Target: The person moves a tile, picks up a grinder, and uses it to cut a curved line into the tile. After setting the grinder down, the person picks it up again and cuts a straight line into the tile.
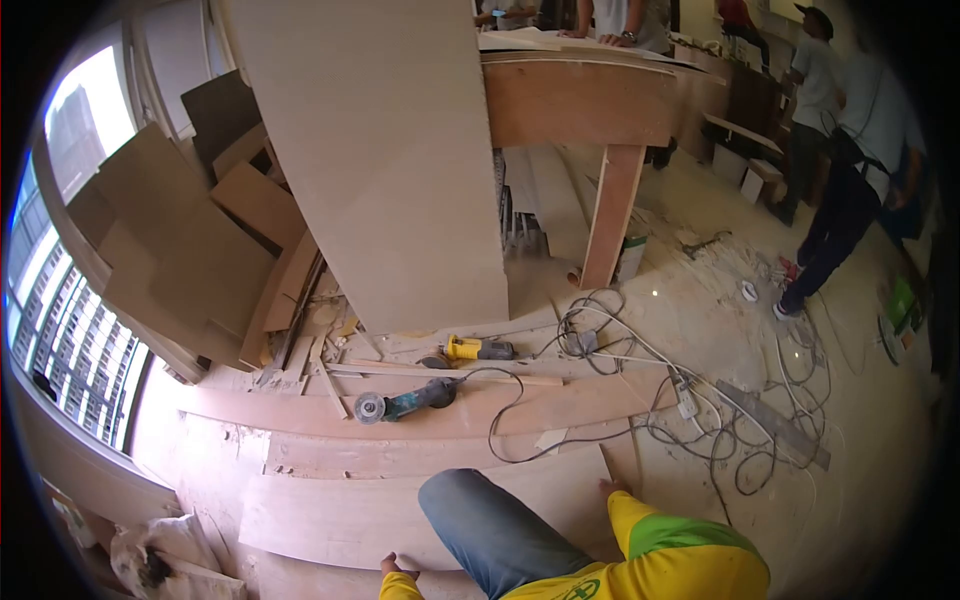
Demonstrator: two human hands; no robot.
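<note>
A long pale plywood board (345,512) lies low in front of me, with my bent knee in grey-blue trousers over its middle. At its near edge is my left hand (397,566), closed on the rim, some fingers hidden. My right hand (613,487) grips the board's right end, its fingers small in view. Just beyond lie more flat wood strips (330,452). On these rests a teal angle grinder (408,401) with a round disc, and behind it a yellow-and-black power tool (478,348).
Tangled cables (690,410) spread over the floor to the right. A wide pillar (385,170) stands ahead beside a wooden table (575,100). Brown panels (190,260) lean by the window. A co-worker (850,170) stands at right; other people are at the back.
</note>
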